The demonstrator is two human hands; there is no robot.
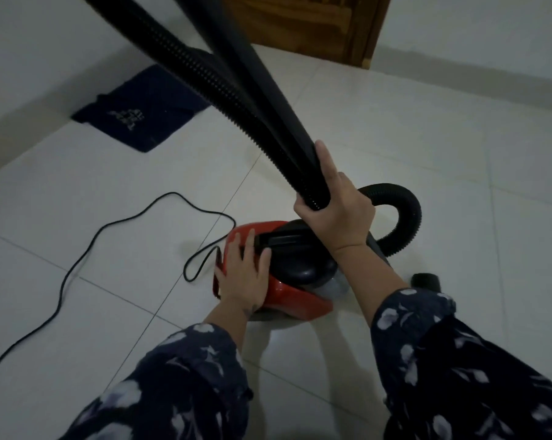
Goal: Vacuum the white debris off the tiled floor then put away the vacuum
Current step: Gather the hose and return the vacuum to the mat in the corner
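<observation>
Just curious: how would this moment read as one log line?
right hand: grips hose and tube | left hand: flat on red vacuum | cord: loose on floor

A red vacuum body (287, 296) with a black top is seen; hose (205, 77), wand (268, 90) and cord (78, 258) are black. White floor tiles (427, 154), a navy mat (141, 106) at ten o'clock, and navy white-flowered sleeves (179, 385) are shown.

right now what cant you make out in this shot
- Head view: far ends of the hose and tube, cut off by the top edge.
- Cord: its plug end runs off the left edge.
- Vacuum: its switch side lies under the left hand; the right hand covers part of the top.
- White debris: none discernible on the pale floor.
</observation>
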